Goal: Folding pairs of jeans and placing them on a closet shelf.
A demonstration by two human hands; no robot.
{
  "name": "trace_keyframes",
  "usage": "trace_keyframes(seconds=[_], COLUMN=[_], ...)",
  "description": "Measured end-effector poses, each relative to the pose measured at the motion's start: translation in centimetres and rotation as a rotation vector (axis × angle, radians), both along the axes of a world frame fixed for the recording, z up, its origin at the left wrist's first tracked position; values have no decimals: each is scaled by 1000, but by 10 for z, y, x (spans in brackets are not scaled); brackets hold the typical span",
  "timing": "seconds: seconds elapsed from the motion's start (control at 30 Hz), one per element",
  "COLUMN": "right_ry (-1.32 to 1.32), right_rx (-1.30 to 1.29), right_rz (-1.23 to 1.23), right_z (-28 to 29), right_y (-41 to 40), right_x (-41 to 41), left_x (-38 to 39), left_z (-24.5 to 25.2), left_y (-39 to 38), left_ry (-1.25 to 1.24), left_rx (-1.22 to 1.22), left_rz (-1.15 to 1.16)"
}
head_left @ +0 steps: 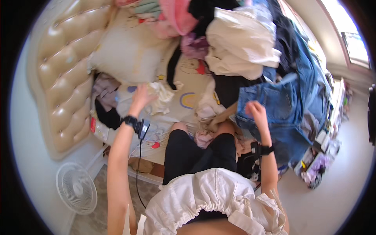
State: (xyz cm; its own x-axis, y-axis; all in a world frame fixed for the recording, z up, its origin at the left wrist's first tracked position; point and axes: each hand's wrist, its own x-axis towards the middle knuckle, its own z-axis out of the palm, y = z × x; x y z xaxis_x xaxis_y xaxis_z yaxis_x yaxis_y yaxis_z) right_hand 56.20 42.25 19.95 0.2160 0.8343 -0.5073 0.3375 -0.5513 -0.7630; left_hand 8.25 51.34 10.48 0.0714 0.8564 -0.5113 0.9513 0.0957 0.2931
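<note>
My left hand (142,98) is over the bed with its fingers spread, at the edge of a crumpled white cloth (161,98); whether they touch is unclear. Over the left part of a pair of blue denim jeans (277,102) is my right hand (256,110), its fingers curled; blur hides whether it pinches the denim. A beige strap or strip of cloth (224,114) runs from near the jeans towards my knees. Above the jeans lies a large cream garment (238,41) on a heap of clothes. A narrow black strip of cloth (173,66) lies between the white cloth and the heap.
A white pillow (126,55) rests by the tufted beige headboard (73,73). Grey clothing (105,88) and black clothing (108,116) lie beside it. Pink clothing (179,17) is heaped at the far side. A white fan (77,188) stands at lower left. A cable (139,176) hangs from my left wrist device.
</note>
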Motion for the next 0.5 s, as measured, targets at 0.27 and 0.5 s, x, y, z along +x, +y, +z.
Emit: trace_keyframes(seconds=[0.27,0.5], right_ry=[-53,532], right_rx=[-510,-52], right_rz=[-610,-1073], right_z=[20,-48], right_y=[-185,-160], right_x=[45,64], left_x=[35,101], left_z=[-94,-34], left_y=[-37,66], left_ry=[154,-638], left_rx=[5,-148], left_rz=[-192,205])
